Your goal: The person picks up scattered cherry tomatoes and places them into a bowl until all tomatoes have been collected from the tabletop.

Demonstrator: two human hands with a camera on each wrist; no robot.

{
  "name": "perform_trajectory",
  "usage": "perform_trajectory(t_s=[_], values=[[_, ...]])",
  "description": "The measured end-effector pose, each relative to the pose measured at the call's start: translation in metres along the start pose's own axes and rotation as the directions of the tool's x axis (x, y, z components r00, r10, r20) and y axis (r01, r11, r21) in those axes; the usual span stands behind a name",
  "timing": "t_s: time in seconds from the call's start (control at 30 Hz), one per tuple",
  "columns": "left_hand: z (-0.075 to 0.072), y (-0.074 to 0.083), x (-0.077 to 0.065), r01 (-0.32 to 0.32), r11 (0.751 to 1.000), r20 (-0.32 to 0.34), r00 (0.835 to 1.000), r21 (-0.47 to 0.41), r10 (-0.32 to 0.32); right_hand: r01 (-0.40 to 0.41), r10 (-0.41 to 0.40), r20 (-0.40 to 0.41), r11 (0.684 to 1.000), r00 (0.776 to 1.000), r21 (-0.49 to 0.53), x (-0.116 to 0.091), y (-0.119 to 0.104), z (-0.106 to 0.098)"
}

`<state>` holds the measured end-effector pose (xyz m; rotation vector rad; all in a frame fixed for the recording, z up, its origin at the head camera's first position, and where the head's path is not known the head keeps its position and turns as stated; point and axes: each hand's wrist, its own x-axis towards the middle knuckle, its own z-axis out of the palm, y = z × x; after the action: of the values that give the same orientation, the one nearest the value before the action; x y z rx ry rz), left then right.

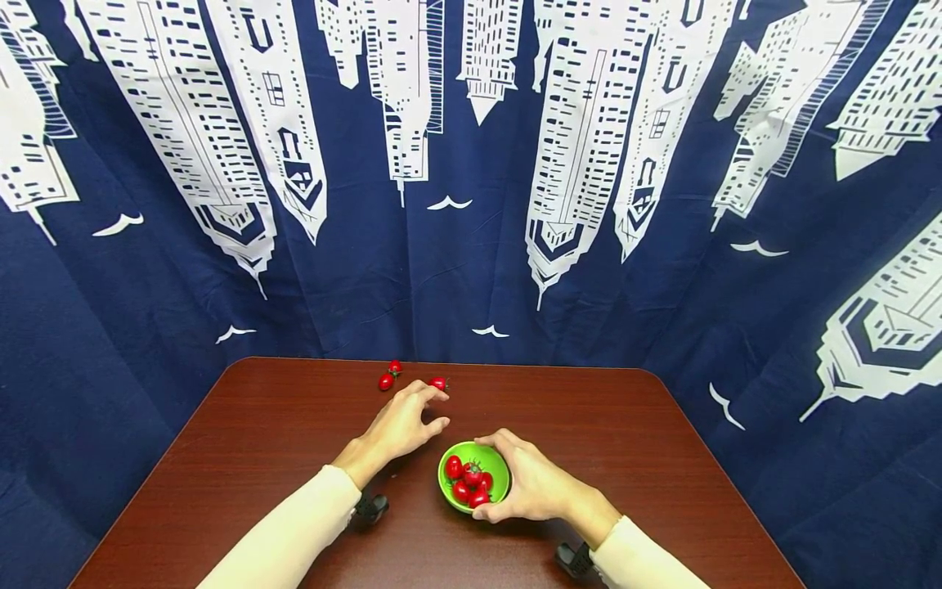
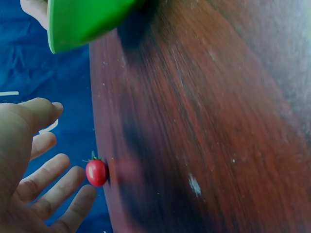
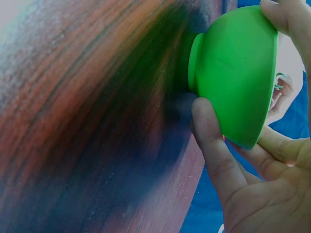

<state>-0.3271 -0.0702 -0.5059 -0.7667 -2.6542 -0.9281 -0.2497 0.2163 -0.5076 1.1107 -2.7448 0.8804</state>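
A green bowl [image 1: 498, 465] with several red cherry tomatoes [image 1: 473, 474] in it is at the front middle of the table. My right hand [image 1: 540, 484] grips the bowl from its right side, thumb and fingers spread around the wall, as the right wrist view shows on the bowl's outside [image 3: 238, 73]. To the left of the bowl, my left hand [image 1: 403, 424] reaches forward over the table with its fingers apart and holds nothing. Just beyond its fingertips lies a single cherry tomato [image 1: 438, 383], whose green stem shows in the left wrist view [image 2: 97, 172].
Two more cherry tomatoes, one nearer [image 1: 386, 382] and one behind it [image 1: 395, 366], lie near the far edge of the brown wooden table [image 1: 589, 425]. A dark blue curtain [image 1: 441, 278] printed with white buildings hangs behind and around the table.
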Motion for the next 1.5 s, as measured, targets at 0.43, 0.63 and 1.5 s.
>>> perform_trajectory(t_s=[0.43,0.63,1.5], values=[[0.008,-0.021,0.018,0.102,0.995,-0.060,0.993,0.011,-0.101,-0.012,0.012,0.012,1.000,1.000,0.007,0.001,-0.002,0.000],[0.010,-0.030,0.030,0.117,0.993,-0.049,0.992,-0.010,-0.117,0.000,0.000,-0.001,1.000,1.000,-0.006,0.001,-0.002,-0.001],[0.058,-0.097,0.074,0.087,0.996,0.053,0.995,-0.018,-0.086,-0.015,0.014,0.011,0.999,1.000,0.036,0.001,0.000,-0.001]])
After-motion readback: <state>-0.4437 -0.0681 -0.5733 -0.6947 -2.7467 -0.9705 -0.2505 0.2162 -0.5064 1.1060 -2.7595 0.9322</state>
